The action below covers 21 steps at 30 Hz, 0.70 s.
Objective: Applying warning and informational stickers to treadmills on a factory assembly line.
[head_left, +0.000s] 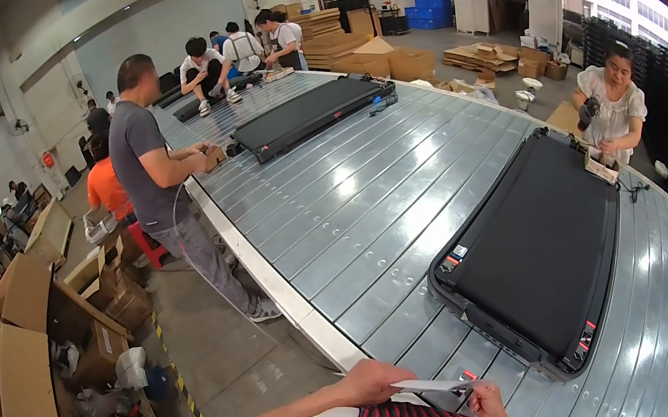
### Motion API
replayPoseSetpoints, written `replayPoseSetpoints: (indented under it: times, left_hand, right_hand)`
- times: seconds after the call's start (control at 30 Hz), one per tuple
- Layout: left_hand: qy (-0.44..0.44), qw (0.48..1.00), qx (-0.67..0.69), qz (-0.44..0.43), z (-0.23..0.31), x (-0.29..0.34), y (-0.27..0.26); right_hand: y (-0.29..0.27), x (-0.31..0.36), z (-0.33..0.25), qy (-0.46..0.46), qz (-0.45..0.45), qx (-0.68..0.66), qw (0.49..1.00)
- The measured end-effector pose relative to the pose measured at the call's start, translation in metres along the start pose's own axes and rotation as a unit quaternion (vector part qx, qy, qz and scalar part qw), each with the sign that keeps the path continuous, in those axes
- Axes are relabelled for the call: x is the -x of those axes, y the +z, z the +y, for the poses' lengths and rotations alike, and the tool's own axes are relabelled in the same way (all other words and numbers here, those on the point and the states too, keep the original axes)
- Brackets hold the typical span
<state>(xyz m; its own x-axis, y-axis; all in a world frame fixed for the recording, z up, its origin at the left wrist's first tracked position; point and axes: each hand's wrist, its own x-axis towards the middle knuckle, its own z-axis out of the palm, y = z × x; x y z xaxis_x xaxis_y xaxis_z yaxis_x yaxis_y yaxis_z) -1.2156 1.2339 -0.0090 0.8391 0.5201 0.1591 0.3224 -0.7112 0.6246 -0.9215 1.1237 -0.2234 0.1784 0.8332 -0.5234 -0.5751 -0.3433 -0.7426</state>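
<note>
At the lower edge, my left hand is closed on the near end of a thin white sheet, which looks like paper or a label sheet. My right hand is beside the sheet's far end with its fingers bent. Whether it grips the sheet or a small piece by it is too small to make out. A little red and dark print shows by the sheet. Just beyond my hands lies a large black framed panel with red-and-white stickers at its corners, flat on the metal slatted table.
A second black panel lies farther up the table. A person in grey works at the left edge; another in white holds a tool at the right. Cardboard boxes crowd the floor at left. More people are at the far end.
</note>
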Motion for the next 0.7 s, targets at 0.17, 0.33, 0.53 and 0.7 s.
replayPoseSetpoints:
  times: [0.17,0.33,0.53,0.7]
  left_hand:
    - [0.025,0.997,-0.008,-0.07,0.0,-0.007,0.015]
    - [0.048,0.992,-0.019,-0.117,-0.002,-0.013,0.013]
    - [0.062,0.99,-0.014,-0.125,-0.004,-0.017,0.014]
    - [0.088,0.989,0.005,-0.12,-0.009,-0.021,0.024]
  right_hand:
    - [-0.005,-0.007,-0.003,0.017,-0.031,0.035,0.999]
    - [-0.032,0.005,-0.02,0.094,-0.049,0.116,0.988]
    - [-0.046,0.014,-0.043,0.139,-0.093,0.154,0.974]
    - [-0.034,0.007,-0.05,0.21,-0.069,0.178,0.959]
